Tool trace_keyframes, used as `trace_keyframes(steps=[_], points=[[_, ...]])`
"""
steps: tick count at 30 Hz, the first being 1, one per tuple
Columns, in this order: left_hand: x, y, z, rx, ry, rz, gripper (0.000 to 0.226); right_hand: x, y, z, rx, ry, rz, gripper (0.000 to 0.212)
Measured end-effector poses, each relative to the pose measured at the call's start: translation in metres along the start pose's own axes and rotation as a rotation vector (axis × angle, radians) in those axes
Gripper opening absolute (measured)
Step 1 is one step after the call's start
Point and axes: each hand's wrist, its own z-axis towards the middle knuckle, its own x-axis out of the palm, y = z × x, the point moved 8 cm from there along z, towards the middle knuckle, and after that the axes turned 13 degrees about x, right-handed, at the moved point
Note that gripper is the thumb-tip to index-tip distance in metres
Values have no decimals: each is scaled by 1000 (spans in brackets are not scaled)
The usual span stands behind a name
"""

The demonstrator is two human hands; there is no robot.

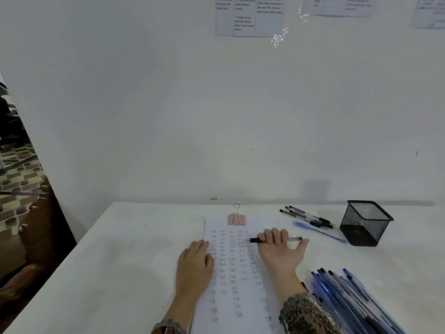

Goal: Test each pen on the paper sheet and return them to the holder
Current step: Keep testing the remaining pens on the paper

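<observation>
Pale wall behind, white table across the near half of the scene. Paper sheet lying lengthwise at the table's centre, covered in columns of small handwritten marks. Pile of blue pens on the table at the near right, just beside the right forearm. Black mesh holder upright at the far right, well apart from the sheet. Left hand palm down on the sheet's left edge, fingers straight and pressed together. Right hand over the sheet's right part, fingers curled round a black pen, thumb stretched out to the right. Held pen level, dark grip end pointing left above the marks; tip contact with the paper not discernible. Group of black pens and a single blue pen flat on the table just left of the holder. Pink binder clip on the sheet's far edge.
</observation>
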Motion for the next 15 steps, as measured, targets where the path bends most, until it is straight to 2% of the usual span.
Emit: trace_keyframes(steps=[5, 8, 10, 13, 14, 15], points=[[1, 1, 2, 0, -4, -7, 43, -17, 5, -1, -38, -37, 11, 35], [2, 2, 2, 9, -10, -1, 43, -15, 5, -3, -51, -16, 9, 32], [2, 2, 2, 11, -11, -6, 43, -12, 7, -1, -55, 10, -4, 40], [3, 3, 2, 2, -11, -15, 43, 1, 12, 7, -31, 69, -106, 75], [3, 3, 2, 0, -12, -18, 43, 3, 13, 10, -11, 40, -181, 71], [3, 3, 2, 0, -13, -20, 43, -1, 17, 15, -16, -33, -247, 52]])
